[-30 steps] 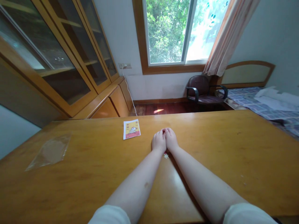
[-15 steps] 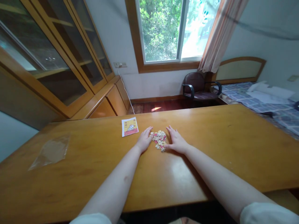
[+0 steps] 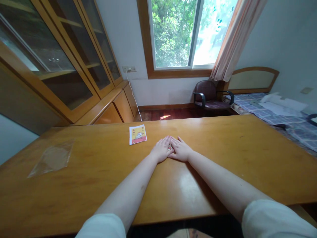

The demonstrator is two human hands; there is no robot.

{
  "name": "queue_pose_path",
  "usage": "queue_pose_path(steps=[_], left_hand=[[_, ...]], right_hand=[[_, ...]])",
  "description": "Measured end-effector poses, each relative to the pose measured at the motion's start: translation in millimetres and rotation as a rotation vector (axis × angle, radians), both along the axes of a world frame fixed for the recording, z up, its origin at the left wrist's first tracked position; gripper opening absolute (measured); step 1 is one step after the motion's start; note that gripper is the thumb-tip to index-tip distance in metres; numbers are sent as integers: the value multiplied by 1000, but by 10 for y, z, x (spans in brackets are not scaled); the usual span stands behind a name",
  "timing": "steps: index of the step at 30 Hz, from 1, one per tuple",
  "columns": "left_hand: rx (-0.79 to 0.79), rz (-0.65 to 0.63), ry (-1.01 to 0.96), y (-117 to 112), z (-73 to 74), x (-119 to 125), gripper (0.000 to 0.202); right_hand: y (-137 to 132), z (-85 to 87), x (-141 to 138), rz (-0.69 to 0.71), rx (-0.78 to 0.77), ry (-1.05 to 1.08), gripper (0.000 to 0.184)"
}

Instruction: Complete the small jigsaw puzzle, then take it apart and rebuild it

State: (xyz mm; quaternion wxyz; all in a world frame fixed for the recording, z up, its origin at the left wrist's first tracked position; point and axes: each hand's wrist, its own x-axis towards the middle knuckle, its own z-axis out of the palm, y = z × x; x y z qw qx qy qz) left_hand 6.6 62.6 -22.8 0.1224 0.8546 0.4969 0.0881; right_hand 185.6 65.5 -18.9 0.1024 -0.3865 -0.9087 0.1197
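Small jigsaw puzzle pieces (image 3: 170,147) lie in a pile on the wooden table, mostly covered by my two hands. From the left, my left hand (image 3: 161,149) rests over the pile with its fingers stretched out. My right hand (image 3: 181,149) covers the other side, also flat with fingers extended. The fingertips of both hands meet at the far side of the pile, and the thumbs come together at the near side. Only a few pieces show in the gap between them. A picture card (image 3: 138,135) with a yellow and pink print lies to the left, beyond my left hand.
A clear plastic bag (image 3: 52,158) lies on the left of the table (image 3: 99,185). Behind the table are a glass-door cabinet (image 3: 71,66), a brown armchair (image 3: 209,94) and a bed (image 3: 274,109). A white cord (image 3: 133,96) runs down from the wall socket.
Both hands have moved inward from the sides of the puzzle pile and now meet over it. Most pieces have become hidden beneath them. The card and bag stay in place.
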Motion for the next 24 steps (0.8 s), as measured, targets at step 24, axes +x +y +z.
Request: queue_pose_path(steps=[24], left_hand=[[44, 386, 80, -637, 25, -500, 86]], right_hand=[[-358, -122, 549, -363, 87, -25, 106]])
